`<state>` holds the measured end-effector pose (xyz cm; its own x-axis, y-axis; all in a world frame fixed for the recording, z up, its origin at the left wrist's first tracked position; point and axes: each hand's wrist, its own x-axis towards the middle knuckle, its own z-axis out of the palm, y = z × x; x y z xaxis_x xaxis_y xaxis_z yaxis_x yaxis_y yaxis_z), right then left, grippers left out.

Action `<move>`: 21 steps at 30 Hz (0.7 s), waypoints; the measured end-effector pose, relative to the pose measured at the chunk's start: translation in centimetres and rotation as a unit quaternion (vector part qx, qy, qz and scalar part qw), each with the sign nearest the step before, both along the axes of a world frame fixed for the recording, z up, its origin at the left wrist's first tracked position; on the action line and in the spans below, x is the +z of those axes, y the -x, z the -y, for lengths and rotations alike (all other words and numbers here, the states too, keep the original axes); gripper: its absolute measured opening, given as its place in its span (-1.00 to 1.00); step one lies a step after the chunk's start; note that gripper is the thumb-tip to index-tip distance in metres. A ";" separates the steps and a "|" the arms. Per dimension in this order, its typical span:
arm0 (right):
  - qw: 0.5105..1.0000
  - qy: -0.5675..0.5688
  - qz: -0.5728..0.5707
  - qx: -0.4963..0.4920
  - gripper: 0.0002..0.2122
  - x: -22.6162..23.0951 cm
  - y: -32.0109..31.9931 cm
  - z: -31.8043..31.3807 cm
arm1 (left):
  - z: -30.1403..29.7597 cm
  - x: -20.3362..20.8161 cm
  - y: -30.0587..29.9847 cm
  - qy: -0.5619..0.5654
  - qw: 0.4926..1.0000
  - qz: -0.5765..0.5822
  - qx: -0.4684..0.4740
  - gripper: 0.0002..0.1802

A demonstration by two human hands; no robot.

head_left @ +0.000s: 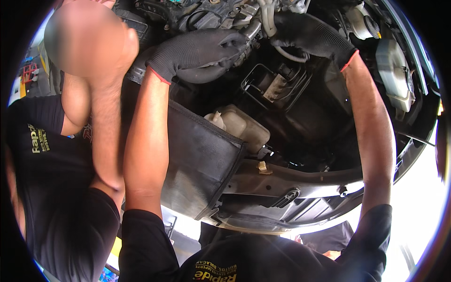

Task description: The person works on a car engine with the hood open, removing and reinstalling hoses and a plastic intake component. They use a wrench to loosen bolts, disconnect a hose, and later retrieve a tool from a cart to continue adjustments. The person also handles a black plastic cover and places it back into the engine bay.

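Both my hands wear black knitted gloves with red cuffs and reach deep into a car's engine bay. My left hand (202,51) is bent at the engine's side, its fingers curled against a metal pipe fitting (253,29); what lies between the fingertips is hidden. To the right, my right hand (312,37) closes beside an upright pale pipe (268,19). A curved grey hose (290,56) comes out from under its fingers, which are partly hidden. Below the hands, a metal block with several thin lines (276,87) sits in the dark bay.
A co-worker in a black shirt (56,188) leans in close on my left. A black cover (197,155) drapes the near edge beside a beige plastic tank (239,124). White reservoirs (393,70) line the right side. The front crossmember (300,181) runs below my arms.
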<state>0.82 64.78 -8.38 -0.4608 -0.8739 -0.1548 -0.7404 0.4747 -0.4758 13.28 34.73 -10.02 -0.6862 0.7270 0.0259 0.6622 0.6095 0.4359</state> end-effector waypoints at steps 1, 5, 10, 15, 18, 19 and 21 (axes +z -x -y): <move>0.995 -0.067 0.005 -0.067 -0.74 1.6 -0.3 1.3 | 0.0 0.0 0.0 -0.007 1.000 -0.011 -0.001 -0.54; 0.975 0.183 0.113 0.058 -0.70 3.0 2.8 2.5 | -3.1 5.2 0.4 -0.080 0.928 0.277 0.238 -0.58; 0.894 0.304 0.328 0.013 -0.68 1.5 4.1 6.8 | -4.2 7.1 1.1 -0.189 0.912 0.152 0.331 -0.62; 0.881 0.398 0.251 0.044 -0.70 -1.6 4.1 7.9 | -4.4 5.3 1.4 -0.220 0.877 0.106 0.413 -0.61; 0.909 0.393 0.131 0.040 -0.71 -2.5 4.0 8.0 | -5.3 5.1 1.2 -0.233 0.850 0.116 0.457 -0.61; 0.910 0.398 0.107 0.038 -0.71 -2.6 3.8 8.2 | -5.3 4.9 1.2 -0.190 0.860 0.083 0.467 -0.62; 0.914 0.391 0.100 0.030 -0.72 -2.7 3.3 8.3 | -5.3 4.4 1.2 -0.102 0.871 0.016 0.480 -0.63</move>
<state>-2.51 56.45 -11.12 -0.4399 -0.7758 0.4523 -0.6142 -0.1075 -0.7818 12.07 39.99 -5.66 -0.9781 -0.2001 0.0572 -0.1247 0.7834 0.6089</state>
